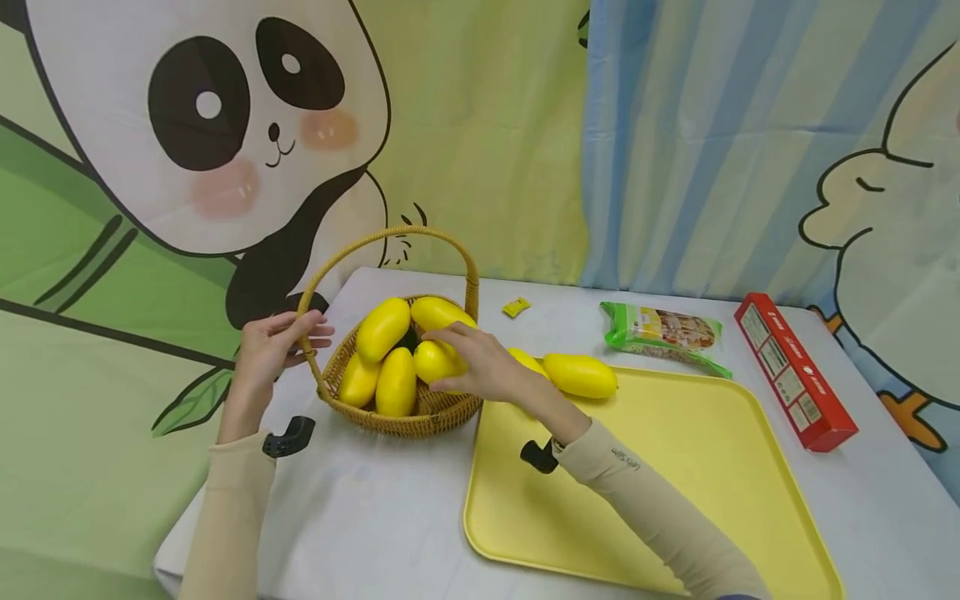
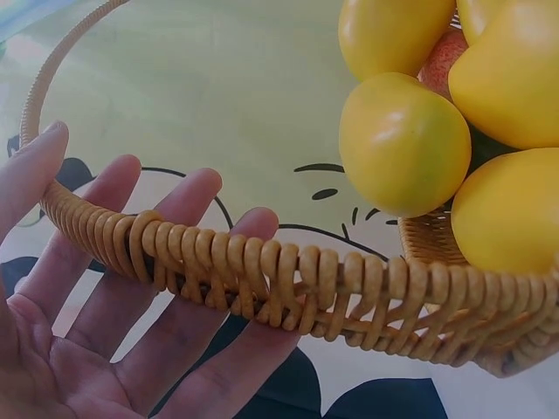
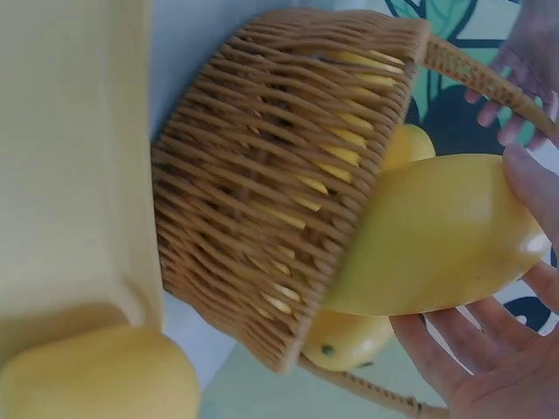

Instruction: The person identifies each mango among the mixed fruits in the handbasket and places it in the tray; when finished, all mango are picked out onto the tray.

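A wicker basket (image 1: 405,427) with a tall arched handle stands on the white table, holding several yellow mangoes (image 1: 383,329). My left hand (image 1: 272,350) is at the handle's left side, its spread, fairly straight fingers behind the handle (image 2: 236,262) and the thumb across it. Over the basket's right side, my right hand (image 1: 483,367) grips a mango (image 3: 437,236) between thumb and fingers. In the right wrist view, that mango's lower end overlaps the basket rim. A reddish round thing (image 2: 444,61) shows between the mangoes in the left wrist view, mostly hidden.
Right of the basket lies a yellow tray (image 1: 675,483), with a mango (image 1: 581,376) at its back left and another (image 1: 527,360) partly behind my forearm. Behind are a small yellow packet (image 1: 516,307) and a green food bag (image 1: 663,333); a red box (image 1: 795,371) lies far right.
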Demonstrator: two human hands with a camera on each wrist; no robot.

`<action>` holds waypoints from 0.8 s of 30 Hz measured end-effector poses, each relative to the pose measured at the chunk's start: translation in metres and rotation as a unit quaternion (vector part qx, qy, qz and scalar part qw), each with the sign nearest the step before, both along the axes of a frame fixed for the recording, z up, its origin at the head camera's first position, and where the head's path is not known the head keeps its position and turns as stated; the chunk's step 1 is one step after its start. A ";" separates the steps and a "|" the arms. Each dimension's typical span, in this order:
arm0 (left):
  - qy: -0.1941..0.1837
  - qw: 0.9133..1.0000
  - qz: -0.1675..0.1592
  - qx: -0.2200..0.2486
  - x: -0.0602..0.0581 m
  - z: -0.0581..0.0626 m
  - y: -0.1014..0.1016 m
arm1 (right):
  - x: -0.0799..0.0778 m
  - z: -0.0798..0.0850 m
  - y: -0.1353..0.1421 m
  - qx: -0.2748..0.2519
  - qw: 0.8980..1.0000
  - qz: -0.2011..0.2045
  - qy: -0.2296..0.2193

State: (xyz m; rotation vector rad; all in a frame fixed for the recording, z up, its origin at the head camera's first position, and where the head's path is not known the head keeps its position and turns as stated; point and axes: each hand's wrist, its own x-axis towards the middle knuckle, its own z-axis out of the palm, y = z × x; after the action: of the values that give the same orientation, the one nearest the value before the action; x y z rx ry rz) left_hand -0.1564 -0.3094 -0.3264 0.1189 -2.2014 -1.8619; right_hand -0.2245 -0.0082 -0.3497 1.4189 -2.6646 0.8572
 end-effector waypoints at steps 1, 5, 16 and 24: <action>0.000 1.000 0.000 0.001 0.000 0.000 0.000 | 0.000 0.003 0.004 -0.006 1.000 -0.001 0.002; -0.001 1.000 -0.003 0.001 0.000 -0.001 0.000 | -0.001 0.014 0.026 -0.023 1.000 -0.017 0.008; -0.004 1.000 -0.009 -0.003 0.000 0.001 -0.001 | -0.014 0.020 0.101 -0.048 0.996 -0.065 0.030; 0.002 1.000 -0.010 0.001 0.001 0.000 -0.003 | -0.024 0.014 0.152 -0.014 0.991 -0.132 0.008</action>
State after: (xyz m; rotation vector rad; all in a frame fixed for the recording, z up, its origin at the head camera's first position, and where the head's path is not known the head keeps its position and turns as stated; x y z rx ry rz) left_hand -0.1552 -0.3125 -0.3259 0.0935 -2.2064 -1.8732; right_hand -0.2485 0.1437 -0.3360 1.0285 -2.7320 0.8473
